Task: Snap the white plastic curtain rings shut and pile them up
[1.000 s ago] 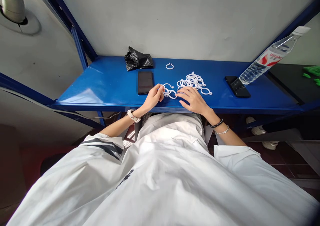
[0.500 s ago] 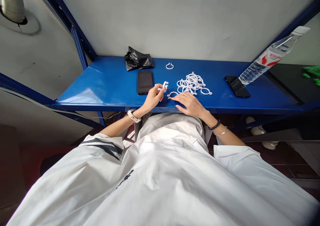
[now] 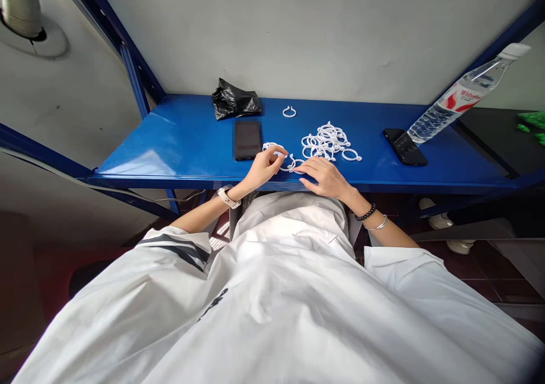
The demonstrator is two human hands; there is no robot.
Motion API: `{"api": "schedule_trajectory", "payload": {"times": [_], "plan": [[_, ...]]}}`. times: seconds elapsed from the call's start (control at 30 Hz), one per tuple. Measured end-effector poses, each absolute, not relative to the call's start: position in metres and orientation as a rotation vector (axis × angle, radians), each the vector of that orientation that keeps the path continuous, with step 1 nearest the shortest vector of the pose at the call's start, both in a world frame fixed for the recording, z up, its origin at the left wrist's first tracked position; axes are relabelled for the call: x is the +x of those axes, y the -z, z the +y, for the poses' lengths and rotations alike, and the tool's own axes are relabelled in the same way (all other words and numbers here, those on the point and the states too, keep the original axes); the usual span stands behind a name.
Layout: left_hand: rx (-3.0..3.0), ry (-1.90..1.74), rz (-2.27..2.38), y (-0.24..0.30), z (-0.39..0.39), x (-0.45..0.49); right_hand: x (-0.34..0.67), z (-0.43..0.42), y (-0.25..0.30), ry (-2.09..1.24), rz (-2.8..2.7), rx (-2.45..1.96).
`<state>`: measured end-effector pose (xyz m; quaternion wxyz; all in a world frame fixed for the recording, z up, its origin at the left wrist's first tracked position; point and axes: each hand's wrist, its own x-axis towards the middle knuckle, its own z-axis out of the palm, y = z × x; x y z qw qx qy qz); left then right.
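Observation:
My left hand (image 3: 264,167) is closed, thumb and fingers pinched on a white plastic curtain ring (image 3: 290,168) just above the blue tabletop; its grip is partly hidden. Behind those fingers another white ring (image 3: 271,145) shows in part. My right hand (image 3: 324,177) has its fingers stretched out and its thumb apart, the fingertips touching a white ring (image 3: 300,162) that lies near the table's front edge. The rings between my hands overlap; whether they are linked I cannot tell. A pile of similar white rings (image 3: 326,141) lies just beyond my right hand.
One ring (image 3: 289,112) lies alone near the wall. A black plastic bag (image 3: 234,100) and a dark flat device (image 3: 247,140) are at the left of the blue table (image 3: 183,140). At the right are a black phone (image 3: 406,148) and a water bottle (image 3: 460,97).
My left hand has lowered the ring it held upright and brought it slightly right, against the ring at my right fingertips. My right hand has barely moved.

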<state>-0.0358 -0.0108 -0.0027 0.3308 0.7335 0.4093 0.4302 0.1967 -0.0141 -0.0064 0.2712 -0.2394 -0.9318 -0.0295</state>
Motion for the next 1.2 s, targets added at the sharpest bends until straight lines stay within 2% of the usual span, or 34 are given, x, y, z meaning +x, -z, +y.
{"api": "schedule_trajectory", "payload": {"times": [0.43, 1.2], "plan": [[2.384, -0.864, 1.196, 0.0038, -0.0157, -0.0298, 0.1962, -0.0146, 0.0064, 0.131, -2.494, -0.65], [2.559, -0.906, 1.135, 0.0089, -0.0144, -0.0312, 0.1961, -0.013, 0.0102, 0.094, -2.435, -0.762]]}}
